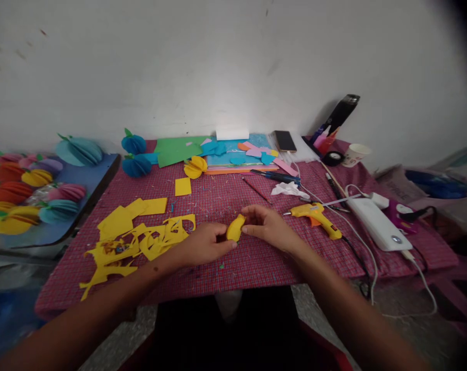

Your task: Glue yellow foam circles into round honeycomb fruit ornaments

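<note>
left hand [202, 246] and right hand [270, 228] pinch small rounded yellow paper piece [234, 229] between fingers [224, 249] over red-checked, cloth-covered desk [256, 270]; hard squeeze could crease it. yellow plastic glue gun [315, 213], near right forearm [326, 281], could burn skin if hot and brushed.

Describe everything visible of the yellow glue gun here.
The glue gun has a smooth yellow body, apparently plastic, an orange trigger and a metallic-looking nozzle. It lies on its side on the checked cloth, right of the right hand, nozzle pointing left and grip slanting toward the wearer. A pale stick projects from its back; a black cord leaves the grip. Neither hand touches it. Whether it is hot doesn't show.
</note>
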Available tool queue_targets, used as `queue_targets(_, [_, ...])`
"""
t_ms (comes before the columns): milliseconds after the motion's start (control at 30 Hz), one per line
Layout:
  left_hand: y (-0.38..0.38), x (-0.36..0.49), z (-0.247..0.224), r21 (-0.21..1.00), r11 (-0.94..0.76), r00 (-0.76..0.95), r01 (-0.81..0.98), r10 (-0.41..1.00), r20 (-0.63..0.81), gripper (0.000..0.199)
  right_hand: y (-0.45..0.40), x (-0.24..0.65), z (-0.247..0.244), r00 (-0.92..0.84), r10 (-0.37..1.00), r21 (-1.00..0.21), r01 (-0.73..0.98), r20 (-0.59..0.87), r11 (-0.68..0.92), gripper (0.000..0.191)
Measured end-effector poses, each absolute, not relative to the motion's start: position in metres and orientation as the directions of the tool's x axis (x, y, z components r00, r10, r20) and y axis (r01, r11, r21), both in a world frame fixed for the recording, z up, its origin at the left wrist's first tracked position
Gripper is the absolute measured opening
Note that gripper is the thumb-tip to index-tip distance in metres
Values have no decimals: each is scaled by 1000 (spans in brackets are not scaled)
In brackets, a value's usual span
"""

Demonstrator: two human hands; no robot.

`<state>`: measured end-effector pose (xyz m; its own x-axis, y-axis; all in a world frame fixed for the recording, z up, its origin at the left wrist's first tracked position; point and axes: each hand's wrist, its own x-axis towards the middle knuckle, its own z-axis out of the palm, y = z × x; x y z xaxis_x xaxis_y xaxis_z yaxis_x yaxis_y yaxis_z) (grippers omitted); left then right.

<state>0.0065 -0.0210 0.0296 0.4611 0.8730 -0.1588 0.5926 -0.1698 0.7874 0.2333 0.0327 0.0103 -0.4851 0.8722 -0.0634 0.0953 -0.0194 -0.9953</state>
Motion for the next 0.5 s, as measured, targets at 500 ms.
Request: queue_targets(500, [-22, 8, 25, 721, -398, 569, 567, 822, 6, 32, 11, 226, 15, -511, 859, -999, -13, -26, -38, 34])
